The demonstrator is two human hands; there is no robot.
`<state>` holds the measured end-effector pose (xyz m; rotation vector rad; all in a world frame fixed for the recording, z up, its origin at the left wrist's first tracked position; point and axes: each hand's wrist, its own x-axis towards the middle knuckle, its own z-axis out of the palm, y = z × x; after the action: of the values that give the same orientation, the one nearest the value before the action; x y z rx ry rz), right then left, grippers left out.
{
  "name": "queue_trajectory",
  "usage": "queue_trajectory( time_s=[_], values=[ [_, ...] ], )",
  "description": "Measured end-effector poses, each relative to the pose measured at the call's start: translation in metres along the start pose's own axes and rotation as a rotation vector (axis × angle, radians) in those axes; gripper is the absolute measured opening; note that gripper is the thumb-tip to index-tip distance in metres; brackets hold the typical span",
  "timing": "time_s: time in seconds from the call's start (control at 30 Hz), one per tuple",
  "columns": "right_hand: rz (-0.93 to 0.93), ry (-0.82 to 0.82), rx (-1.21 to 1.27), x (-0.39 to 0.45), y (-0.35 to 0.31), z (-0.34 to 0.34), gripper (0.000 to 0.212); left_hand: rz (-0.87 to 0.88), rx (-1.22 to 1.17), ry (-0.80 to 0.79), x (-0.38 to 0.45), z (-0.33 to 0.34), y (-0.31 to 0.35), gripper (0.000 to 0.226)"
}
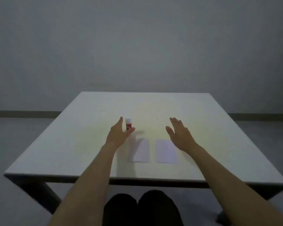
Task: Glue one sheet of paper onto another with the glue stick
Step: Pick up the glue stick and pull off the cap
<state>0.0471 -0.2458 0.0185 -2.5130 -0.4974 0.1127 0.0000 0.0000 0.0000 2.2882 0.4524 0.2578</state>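
Observation:
A red glue stick (128,123) with a white cap stands upright on the white table (72,144), left of centre. My left hand (117,134) is open just beside it, palm facing the stick, thumb close under it, not gripping. Two small white paper sheets lie side by side nearer the front edge: the left sheet (142,150) and the right sheet (166,151), with a narrow gap between them. My right hand (178,132) hovers open above the far right corner of the right sheet, fingers spread, holding nothing.
The table's front edge (137,178) runs just beyond my dark-clothed knees (142,207). A grey wall stands behind the table and grey floor lies on both sides.

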Motion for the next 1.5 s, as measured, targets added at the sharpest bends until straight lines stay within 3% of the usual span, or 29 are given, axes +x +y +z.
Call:
queue_trajectory(
  time_s=[0.07,0.2,0.37,0.47,0.57,0.67,0.8,0.93,1.03,1.17,1.27,1.37,1.5],
  values=[
    [-0.002,-0.001,0.013,-0.004,-0.001,-0.001,0.058,-0.007,-0.083,0.054,0.0,0.007,0.008,0.071],
    [-0.069,-0.053,0.05,-0.004,-0.008,0.0,0.059,-0.013,-0.226,0.201,0.003,0.015,0.021,0.02],
    [-0.067,-0.053,0.271,0.009,-0.036,-0.008,0.056,0.174,-0.209,0.189,0.001,0.006,0.035,0.008],
    [0.033,-0.068,0.47,0.02,-0.06,-0.014,0.055,0.367,-0.018,0.089,-0.002,-0.003,0.048,0.036],
    [0.094,-0.069,0.538,0.025,-0.076,-0.018,0.056,0.505,0.142,0.107,-0.007,-0.009,0.059,0.041],
    [0.043,-0.086,0.612,0.025,-0.08,-0.016,0.047,0.556,0.101,0.123,-0.016,-0.012,0.067,0.047],
    [-0.073,-0.149,0.727,0.026,-0.07,-0.017,0.01,0.472,-0.045,0.105,-0.021,-0.01,0.061,0.048],
    [-0.026,-0.218,0.617,0.026,-0.067,-0.019,0.04,0.421,-0.112,0.115,-0.023,-0.002,0.059,0.042],
    [0.05,-0.157,0.544,0.028,-0.066,-0.019,0.044,0.43,-0.089,0.099,-0.021,0.004,0.061,0.049],
    [-0.074,-0.1,0.601,0.032,-0.053,-0.017,0.008,0.377,-0.084,0.073,-0.015,0.009,0.057,0.036],
    [-0.035,0.058,0.603,0.039,-0.03,-0.023,0.013,0.288,-0.147,0.097,-0.012,0.01,0.048,0.02],
    [0.097,0.201,0.243,0.045,0.01,-0.022,0.026,0.198,-0.269,0.13,-0.013,0.012,0.043,0.015],
    [0.165,0.196,-0.001,0.039,0.05,-0.008,0.02,0.1,-0.458,0.113,-0.017,0.018,0.045,0.013]
  ],
)
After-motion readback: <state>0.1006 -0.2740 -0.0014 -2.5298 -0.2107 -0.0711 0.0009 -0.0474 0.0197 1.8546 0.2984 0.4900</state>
